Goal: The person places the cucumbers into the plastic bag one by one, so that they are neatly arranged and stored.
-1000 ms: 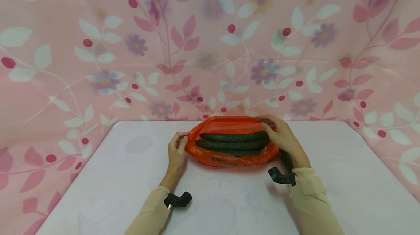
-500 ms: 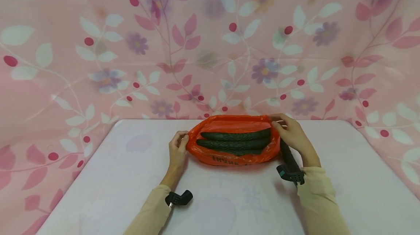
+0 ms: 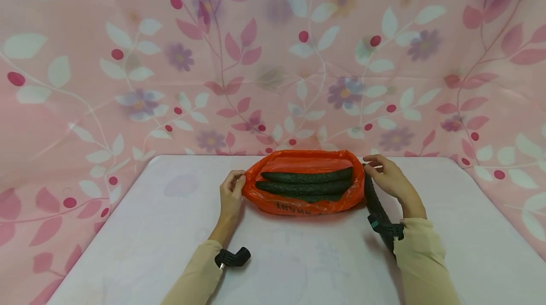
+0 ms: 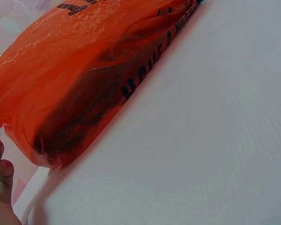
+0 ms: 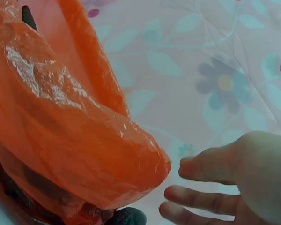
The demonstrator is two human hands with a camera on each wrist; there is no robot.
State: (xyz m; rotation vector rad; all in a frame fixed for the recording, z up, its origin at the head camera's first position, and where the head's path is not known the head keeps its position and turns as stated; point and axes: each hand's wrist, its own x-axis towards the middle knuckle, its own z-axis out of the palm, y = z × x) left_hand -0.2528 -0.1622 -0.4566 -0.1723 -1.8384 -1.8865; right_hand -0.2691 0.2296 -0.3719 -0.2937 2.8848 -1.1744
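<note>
An orange plastic bag (image 3: 273, 208) with dark printed letters lies with its mouth spread wide. Inside it several dark green cucumbers (image 3: 304, 187) lie side by side. My left hand (image 3: 231, 198) pinches the bag's left end; in the left wrist view only a few fingertips (image 4: 4, 168) show beside the orange film. My right hand (image 3: 390, 182) is just off the bag's right end, its fingers loosely bent and holding nothing. A gap separates those fingers (image 5: 206, 166) from the film in the right wrist view. Below the right hand lies another cucumber (image 3: 374, 203), outside the bag, partly covered by the wrist.
The bag rests near the far edge of a white table (image 3: 290, 262). Behind it hangs a pink floral cloth (image 3: 273, 58). Black camera mounts, one on the left wrist (image 3: 232, 257) and one on the right (image 3: 386, 228), stick out over the tabletop.
My right hand has let go of the bag's right rim and moved right and slightly toward me, uncovering more of the loose cucumber. The left hand keeps its hold.
</note>
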